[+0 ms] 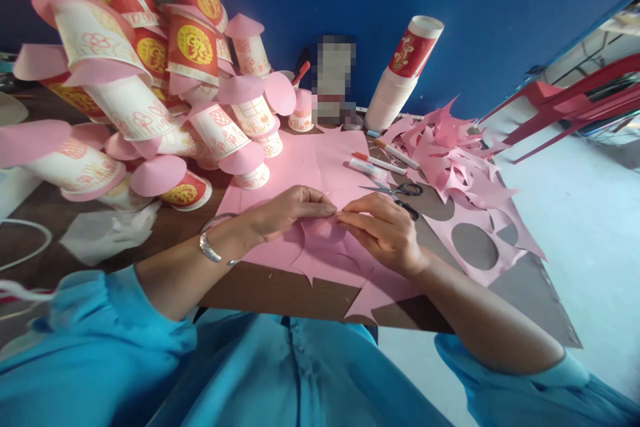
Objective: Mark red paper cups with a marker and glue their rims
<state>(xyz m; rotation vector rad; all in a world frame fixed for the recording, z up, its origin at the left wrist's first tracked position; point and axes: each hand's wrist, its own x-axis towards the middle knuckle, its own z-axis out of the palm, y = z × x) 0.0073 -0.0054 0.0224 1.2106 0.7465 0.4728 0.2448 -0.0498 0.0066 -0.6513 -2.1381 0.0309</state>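
Note:
My left hand point(300, 212) and my right hand point(384, 230) meet over the table, fingertips pinched close together. Between them is a piece of pink paper point(327, 232), its rounded shape partly hidden by the fingers and blending with the pink paper sheets point(265, 250) below. Just beyond my right hand lie scissors point(395, 195) with black handles. Two markers, one with a red cap point(377, 162) and one with an orange cap point(397, 153), rest near a clear-and-white tube point(369, 169).
Paper cups with pink cone tops point(240, 107) stand piled at left. A stack of cups point(393, 97) leans by the blue wall point(280, 0). Pink scraps point(450, 153) and a sheet with round holes point(500, 267) lie right. A red chair point(550, 103) stands beyond the table.

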